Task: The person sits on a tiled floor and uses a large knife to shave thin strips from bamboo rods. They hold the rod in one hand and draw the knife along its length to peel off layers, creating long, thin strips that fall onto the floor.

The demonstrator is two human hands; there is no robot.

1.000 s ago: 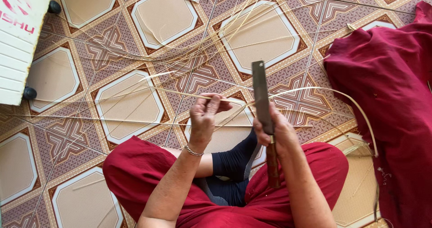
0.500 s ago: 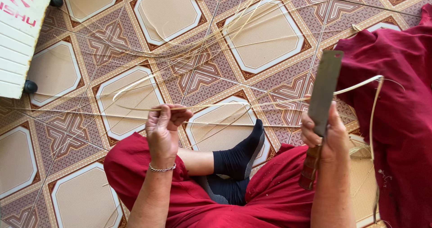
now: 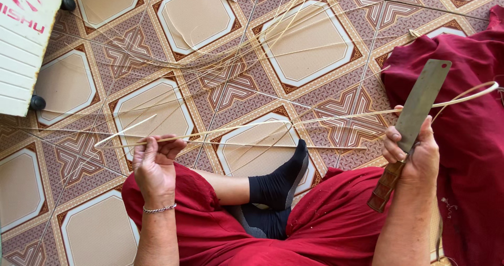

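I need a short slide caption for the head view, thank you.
Seated person's left hand pinches a thin bamboo strip; right hand grips a cleaver.

Long pale bamboo strip point(image 3: 273, 127) stretched level; flat steel cleaver point(image 3: 418, 105), wooden-handled, tilted upward

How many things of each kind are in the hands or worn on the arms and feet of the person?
Knife with wooden handle, in the right hand: 1
Thin cane strip, pinched by the left hand: 1
Chain bracelet: 1
Black sock: 1
Total: 4
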